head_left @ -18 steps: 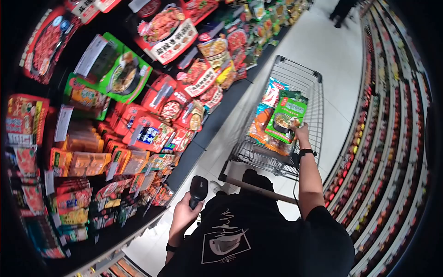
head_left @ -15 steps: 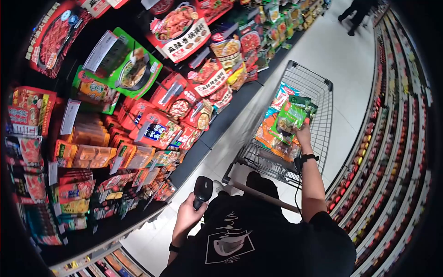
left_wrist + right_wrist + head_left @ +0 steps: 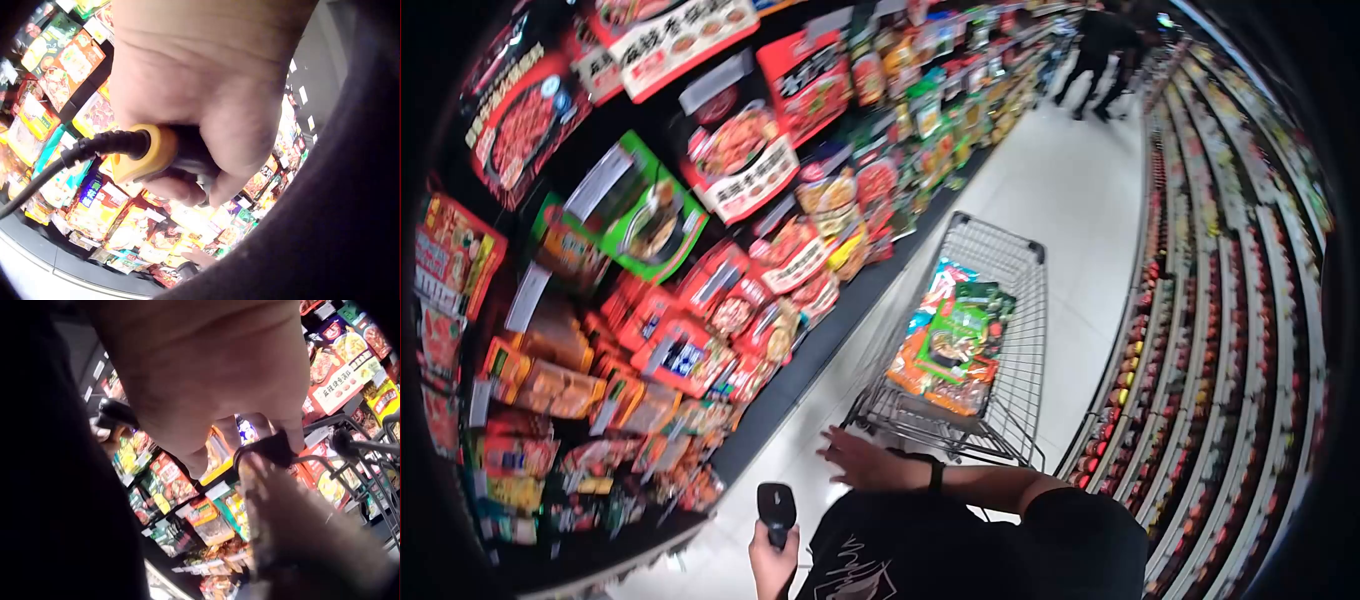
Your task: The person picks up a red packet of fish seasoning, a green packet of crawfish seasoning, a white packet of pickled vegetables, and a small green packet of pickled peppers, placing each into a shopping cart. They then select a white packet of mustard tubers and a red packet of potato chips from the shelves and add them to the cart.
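My left hand (image 3: 775, 562) grips a black handheld barcode scanner (image 3: 776, 503), its head pointing up. The left wrist view shows the scanner's yellow butt (image 3: 147, 153) and a black cable (image 3: 94, 149) running from it. My right hand (image 3: 865, 462) is empty, fingers spread, reaching across in front of my body by the near end of a wire shopping cart (image 3: 1040, 310). In the right wrist view its fingers hang beside the cart's pale handle bar (image 3: 300, 512) with a dark end. A green food packet (image 3: 956, 335) lies in the cart on orange packets (image 3: 912, 365).
Shelves of hanging food packets (image 3: 740, 160) line the left above a dark base ledge (image 3: 800, 375). Long curved shelves of jars and bottles (image 3: 1220, 330) run along the right. Down the pale floor aisle (image 3: 1070, 170) a person in dark clothes (image 3: 1095, 60) stands.
My right hand has left the green packet in the cart and swung left to the cart's near end. My left hand still holds the scanner. The head view has shifted, showing more aisle ahead.
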`<action>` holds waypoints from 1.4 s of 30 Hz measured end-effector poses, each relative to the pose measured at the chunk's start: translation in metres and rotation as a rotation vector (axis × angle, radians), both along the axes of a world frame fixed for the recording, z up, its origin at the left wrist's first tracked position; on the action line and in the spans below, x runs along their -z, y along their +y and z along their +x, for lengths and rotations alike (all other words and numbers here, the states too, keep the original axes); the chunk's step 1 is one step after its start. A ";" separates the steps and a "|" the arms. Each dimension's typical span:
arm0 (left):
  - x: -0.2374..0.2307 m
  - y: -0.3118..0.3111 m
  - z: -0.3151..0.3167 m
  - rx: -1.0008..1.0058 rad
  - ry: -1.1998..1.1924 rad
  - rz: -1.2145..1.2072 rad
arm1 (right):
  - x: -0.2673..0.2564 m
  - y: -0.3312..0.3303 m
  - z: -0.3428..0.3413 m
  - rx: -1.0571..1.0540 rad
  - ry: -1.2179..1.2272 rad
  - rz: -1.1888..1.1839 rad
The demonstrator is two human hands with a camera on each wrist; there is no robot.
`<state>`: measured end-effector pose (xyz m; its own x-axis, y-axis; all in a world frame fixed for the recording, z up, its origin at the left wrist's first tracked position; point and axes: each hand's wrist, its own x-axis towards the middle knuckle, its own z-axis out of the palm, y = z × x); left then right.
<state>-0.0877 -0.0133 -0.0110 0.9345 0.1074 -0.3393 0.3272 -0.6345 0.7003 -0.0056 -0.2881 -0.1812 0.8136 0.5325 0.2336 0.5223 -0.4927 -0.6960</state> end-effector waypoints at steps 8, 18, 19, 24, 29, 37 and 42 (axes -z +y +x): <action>-0.016 0.017 -0.060 -0.087 -0.019 -0.221 | -0.015 -0.030 -0.056 0.109 0.033 -0.415; 0.007 0.047 -0.101 0.009 0.048 -0.078 | -0.034 -0.029 -0.084 0.417 0.295 -0.518; 0.000 0.047 -0.103 -0.024 0.062 -0.123 | -0.035 -0.025 -0.084 0.449 0.270 -0.563; -0.008 0.054 -0.123 -0.016 0.028 -0.056 | -0.026 -0.025 -0.082 0.445 0.251 -0.513; -0.006 0.061 -0.145 -0.133 -0.021 -0.027 | -0.016 -0.028 -0.067 0.471 0.338 -0.546; -0.003 0.066 -0.176 -0.335 -0.057 -0.114 | -0.020 -0.026 -0.038 0.520 0.252 -0.579; -0.001 0.069 -0.184 -0.408 -0.071 -0.187 | -0.028 -0.030 -0.016 0.573 0.265 -0.581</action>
<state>-0.2715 0.0555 -0.0097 0.8503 0.4144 -0.3245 0.4712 -0.3245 0.8202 -0.0217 -0.3178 -0.1536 0.9827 -0.0016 -0.1851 -0.0609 -0.9470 -0.3153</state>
